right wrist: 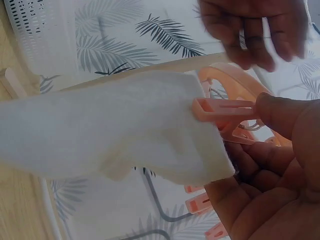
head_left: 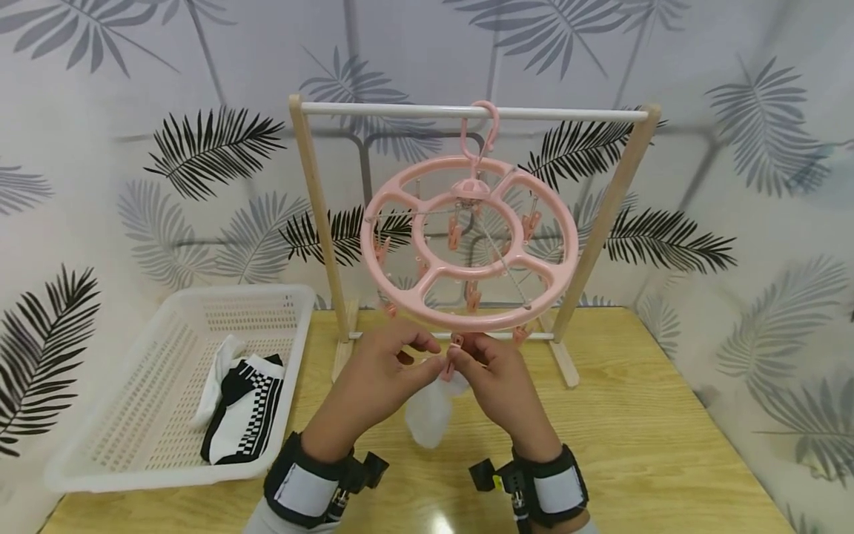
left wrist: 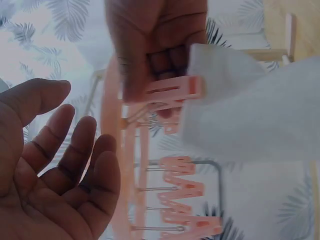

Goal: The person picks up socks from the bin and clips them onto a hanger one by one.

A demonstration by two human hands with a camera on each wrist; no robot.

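My right hand (head_left: 500, 382) pinches a pink clothespin (right wrist: 222, 109) between thumb and fingers. The clothespin's tip lies over the cuff of a white sock (right wrist: 150, 125), which hangs below the front rim of a round pink drying hanger (head_left: 467, 322). In the right wrist view, the right fingers are behind the cuff. Beside it, my left hand (head_left: 380, 382) holds nothing; its fingers are loosely bent and apart from the sock in the left wrist view (left wrist: 70, 175).
The hanger's hook (head_left: 490, 126) sits on the white bar of a wooden stand (head_left: 313, 193). More pink clothespins (left wrist: 190, 227) dangle from the ring. At left, a white plastic basket (head_left: 127, 400) contains black-and-white socks (head_left: 250, 411) and a white one.
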